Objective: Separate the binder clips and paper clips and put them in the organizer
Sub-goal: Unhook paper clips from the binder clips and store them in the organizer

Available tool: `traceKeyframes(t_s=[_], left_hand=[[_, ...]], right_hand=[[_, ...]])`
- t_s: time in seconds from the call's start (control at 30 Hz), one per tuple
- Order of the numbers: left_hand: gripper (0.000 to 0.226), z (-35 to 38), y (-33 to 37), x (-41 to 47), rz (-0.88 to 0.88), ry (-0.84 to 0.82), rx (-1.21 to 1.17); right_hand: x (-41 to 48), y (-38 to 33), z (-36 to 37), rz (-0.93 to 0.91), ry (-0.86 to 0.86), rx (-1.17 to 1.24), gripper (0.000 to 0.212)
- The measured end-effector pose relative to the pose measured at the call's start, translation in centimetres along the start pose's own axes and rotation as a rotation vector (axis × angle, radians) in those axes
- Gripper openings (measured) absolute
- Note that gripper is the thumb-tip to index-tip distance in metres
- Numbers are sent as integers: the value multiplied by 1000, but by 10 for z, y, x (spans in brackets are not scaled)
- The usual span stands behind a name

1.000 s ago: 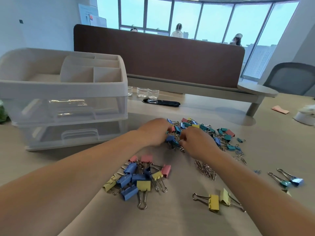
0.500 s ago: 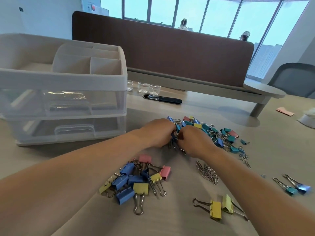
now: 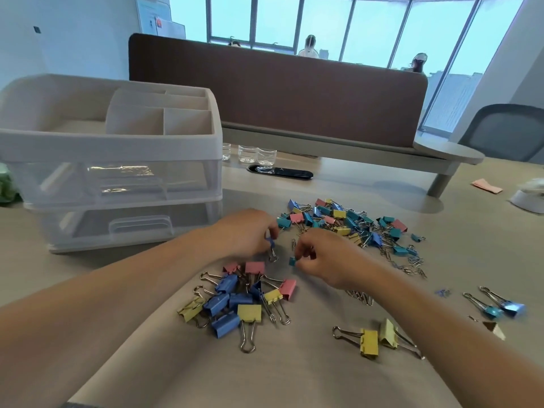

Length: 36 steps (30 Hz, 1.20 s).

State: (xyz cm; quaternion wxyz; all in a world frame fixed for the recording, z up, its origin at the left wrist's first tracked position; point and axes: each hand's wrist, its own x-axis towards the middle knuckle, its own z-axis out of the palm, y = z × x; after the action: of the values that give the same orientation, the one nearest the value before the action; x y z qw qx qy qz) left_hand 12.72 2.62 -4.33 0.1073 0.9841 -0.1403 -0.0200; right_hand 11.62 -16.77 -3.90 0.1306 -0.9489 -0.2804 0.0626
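My left hand (image 3: 245, 234) pinches a small blue binder clip (image 3: 271, 248) just above the table. My right hand (image 3: 326, 259) pinches a small teal binder clip (image 3: 292, 261) a short way to its right. Behind both hands lies a mixed pile of small binder clips and silver paper clips (image 3: 347, 223). In front of them sits a heap of larger binder clips (image 3: 240, 298). A bunch of paper clips (image 3: 360, 297) peeks out by my right wrist. The white organizer (image 3: 112, 148), with open top compartments and two clear drawers, stands at the left.
Two yellow binder clips (image 3: 378, 338) lie near my right forearm, two blue ones (image 3: 497, 304) further right. A black oval grommet (image 3: 279, 172) and small clear cups (image 3: 256, 154) sit behind the piles. A brown desk divider (image 3: 279, 92) runs across the back, a chair (image 3: 506, 131) at right.
Both hands have drawn back from the mixed pile towards me and moved apart, each coming away with a small binder clip.
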Motion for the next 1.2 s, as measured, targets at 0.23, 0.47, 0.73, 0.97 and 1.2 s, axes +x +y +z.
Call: traceKeyframes(t_s=[0.23, 0.47, 0.73, 0.97, 1.2], left_hand=[[16, 2, -4, -18, 0, -24, -7], [21, -4, -2, -13, -1, -5, 52], [32, 1, 26, 6, 75, -41, 25], [43, 25, 37, 21, 122, -97, 91], [45, 33, 50, 31, 125, -142, 149]], right_hand=[[-6, -14, 11, -10, -62, 12, 18], [-3, -11, 7, -6, 13, 55, 21], [-4, 43, -10, 227, 181, -50, 36], [-14, 68, -5, 246, 148, -21, 34], [-18, 79, 1, 210, 177, -50, 34]])
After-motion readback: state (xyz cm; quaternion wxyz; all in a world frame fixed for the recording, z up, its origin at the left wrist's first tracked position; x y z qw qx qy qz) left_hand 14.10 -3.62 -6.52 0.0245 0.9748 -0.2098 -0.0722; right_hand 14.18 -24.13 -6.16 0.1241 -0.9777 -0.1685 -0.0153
